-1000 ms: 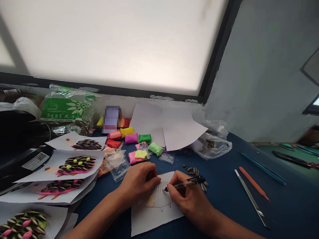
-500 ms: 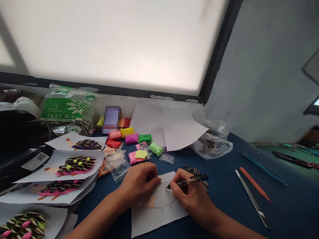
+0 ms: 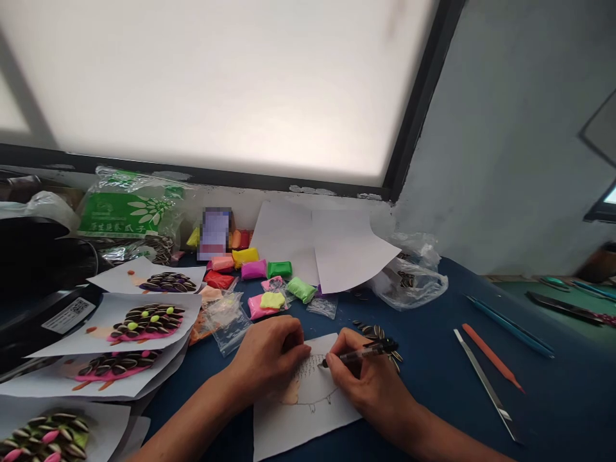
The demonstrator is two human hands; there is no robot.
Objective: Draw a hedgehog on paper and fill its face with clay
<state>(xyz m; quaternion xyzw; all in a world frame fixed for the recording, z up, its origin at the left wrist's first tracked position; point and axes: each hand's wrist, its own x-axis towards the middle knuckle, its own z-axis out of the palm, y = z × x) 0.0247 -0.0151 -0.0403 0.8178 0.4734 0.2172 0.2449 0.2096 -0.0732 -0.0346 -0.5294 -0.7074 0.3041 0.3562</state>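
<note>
A sheet of white paper [image 3: 308,430] lies on the blue table in front of me. It bears a hedgehog drawing [image 3: 308,388] with a peach-coloured face, small legs and rows of short spine strokes. My left hand [image 3: 269,353] rests on the sheet's upper left with curled fingers, holding it down and covering part of the drawing. In my right hand [image 3: 368,378] a black pen [image 3: 360,353] is pinched, its tip at the spine strokes. Loose sunflower seeds [image 3: 373,332] lie just beyond that hand.
Finished seed-hedgehog sheets [image 3: 58,343] are stacked at left. Colourful clay packs [image 3: 253,269] lie ahead, near leaning white sheets [image 3: 346,250] and a plastic bag [image 3: 414,289]. On the right are a red tool [image 3: 493,356], a metal blade [image 3: 486,385] and blue tweezers [image 3: 510,326].
The pen tip has shifted very slightly left and down on the drawing, with my right hand following. My left hand stays in place on the paper.
</note>
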